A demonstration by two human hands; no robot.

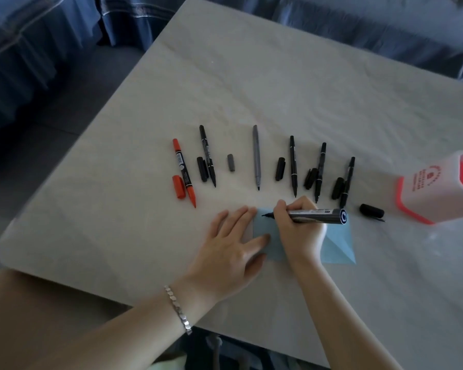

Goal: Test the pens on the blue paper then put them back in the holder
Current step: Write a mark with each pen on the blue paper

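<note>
A thick black marker pen is pinched between the fingers of the right hand, its dark tip resting on the upper left part of the creased square sheet of light blue paper. The left hand is laid flat with fingers spread, pressing down the sheet's left edge. A silver link bracelet is worn on the left wrist.

Beyond the paper, six uncapped pens are lined up on the pale grey table, each with its cap beside it: an orange-red marker at the far left, then a slim black pen, a grey pen and three more black pens. A loose black cap lies just right of the paper. The white plastic pen holder with an orange-red rim is seen tipped on its side near the table's right edge.
</note>
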